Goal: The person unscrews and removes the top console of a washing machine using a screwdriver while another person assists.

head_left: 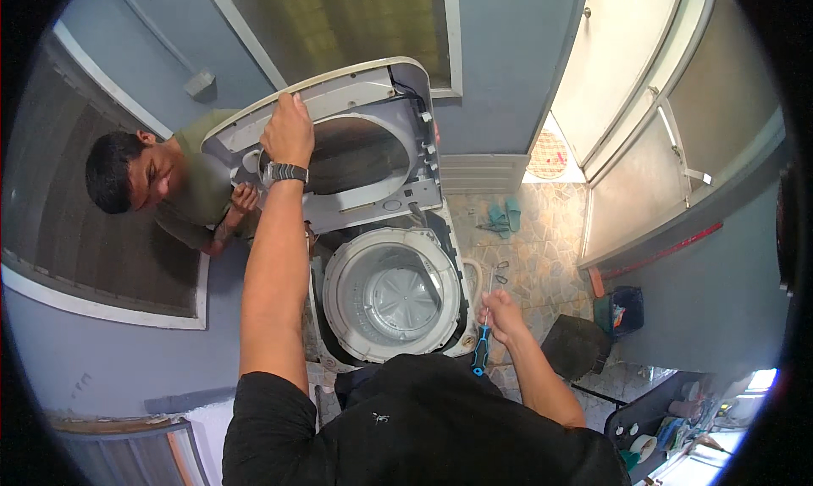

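Observation:
A top-loading washing machine (465, 342) stands before me with its top cover (347, 96) tilted up at the back, underside showing. My left hand (290, 135), a watch on its wrist, is closed on the raised cover's edge. Below the cover, the round wash tub (332, 295) is exposed, with a ribbed disc (398, 298) at its bottom. My right hand (505, 315) is beside the machine's right side, fingers closed around the shaft of a screwdriver (481, 352). Its blue and black handle points back toward me.
Another person (190, 177) in a green shirt is at the left, one hand (244, 198) close to the cover's underside. On the tiled floor to the right lie teal slippers (506, 217). A dark stool-like object (576, 347) and a dark blue bin (627, 310) stand farther right.

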A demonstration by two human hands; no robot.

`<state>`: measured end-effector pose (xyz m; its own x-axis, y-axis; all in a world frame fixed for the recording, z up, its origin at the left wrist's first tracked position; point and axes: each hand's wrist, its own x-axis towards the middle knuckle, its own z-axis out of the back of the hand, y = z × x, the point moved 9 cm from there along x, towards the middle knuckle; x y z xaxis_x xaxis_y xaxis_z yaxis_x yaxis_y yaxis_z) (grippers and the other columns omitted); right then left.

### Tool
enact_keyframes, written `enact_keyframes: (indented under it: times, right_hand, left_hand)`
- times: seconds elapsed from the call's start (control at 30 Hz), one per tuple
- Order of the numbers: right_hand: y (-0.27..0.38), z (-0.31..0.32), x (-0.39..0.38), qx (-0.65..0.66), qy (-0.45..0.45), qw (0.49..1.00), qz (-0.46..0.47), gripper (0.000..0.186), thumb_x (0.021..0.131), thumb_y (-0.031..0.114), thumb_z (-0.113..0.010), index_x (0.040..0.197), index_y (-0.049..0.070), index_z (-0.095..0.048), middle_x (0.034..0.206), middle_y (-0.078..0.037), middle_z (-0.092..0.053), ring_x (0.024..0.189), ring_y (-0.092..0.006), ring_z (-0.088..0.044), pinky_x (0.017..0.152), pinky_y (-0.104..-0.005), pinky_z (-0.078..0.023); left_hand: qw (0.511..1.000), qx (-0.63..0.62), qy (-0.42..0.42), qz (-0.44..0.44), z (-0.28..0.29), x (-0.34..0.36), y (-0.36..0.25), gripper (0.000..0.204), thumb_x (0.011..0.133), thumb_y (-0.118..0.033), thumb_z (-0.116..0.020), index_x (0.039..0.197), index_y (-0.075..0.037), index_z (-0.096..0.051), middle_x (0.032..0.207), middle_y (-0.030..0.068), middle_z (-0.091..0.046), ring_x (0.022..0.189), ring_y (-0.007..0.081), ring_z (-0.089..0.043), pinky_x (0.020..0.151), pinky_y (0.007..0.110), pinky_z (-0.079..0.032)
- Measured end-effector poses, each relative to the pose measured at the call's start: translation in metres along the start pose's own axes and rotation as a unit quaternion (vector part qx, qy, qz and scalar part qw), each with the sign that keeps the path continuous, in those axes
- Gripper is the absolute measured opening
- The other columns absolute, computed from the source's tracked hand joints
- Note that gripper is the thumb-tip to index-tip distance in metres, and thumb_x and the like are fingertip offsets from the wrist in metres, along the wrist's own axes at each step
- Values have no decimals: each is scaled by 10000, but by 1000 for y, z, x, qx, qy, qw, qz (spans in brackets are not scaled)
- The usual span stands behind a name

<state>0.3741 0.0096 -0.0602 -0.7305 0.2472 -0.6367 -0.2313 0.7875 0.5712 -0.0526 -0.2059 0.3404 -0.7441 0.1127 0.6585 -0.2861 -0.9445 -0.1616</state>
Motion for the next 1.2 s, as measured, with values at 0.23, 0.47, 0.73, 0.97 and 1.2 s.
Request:
enact_keyframes:
  times: [0.23, 0.47, 0.73, 0.97, 1.2]
  right_hand:
    - [-1, -3, -1, 6, 12, 1000, 1, 226, 959, 144, -690, 923, 113, -469, 761, -41, -543, 613, -175, -568, 518, -338, -500]
    - [-15, 12, 1, 3, -14, 1000, -26, 200, 970, 132, -669, 922, 104, -476, 743, -40, -539, 609, -174, -559, 522, -337, -495]
    - [-23, 3, 13, 7, 15, 999, -42, 187, 972, 134, -665, 913, 111, -489, 738, -35, -544, 616, -166, -561, 537, -330, -501]
    - [-17, -4, 9, 14, 17, 999, -40, 209, 957, 141, -691, 906, 111, -490, 717, -37, -548, 605, -166, -563, 532, -331, -500]
    - [-33, 28, 5, 83, -21, 994, -61, 168, 984, 149, -649, 906, 111, -505, 713, -37, -553, 602, -179, -566, 530, -329, -493]
  left_hand:
    - [983, -136, -121, -13, 12, -13, 3, 232, 1016, -294, -556, 1092, -76, -578, 1021, 179, -679, 911, 445, -658, 732, 534, -515]
    - [975, -164, -138, -55, 14, -16, 4, 206, 985, -205, -571, 1147, -79, -582, 1042, 178, -678, 923, 434, -661, 756, 524, -527]
    - [992, -89, -86, 23, 2, -7, 11, 260, 1018, -333, -511, 1031, -75, -544, 977, 230, -692, 848, 490, -654, 715, 585, -494]
    - [990, -111, -88, 18, 0, -13, 10, 265, 1015, -309, -501, 971, -60, -581, 908, 239, -692, 831, 482, -654, 710, 573, -489]
    - [924, -182, 333, -55, -181, -267, -23, 294, 1022, -295, -453, 1083, -39, -584, 995, 256, -692, 909, 480, -652, 776, 590, -500]
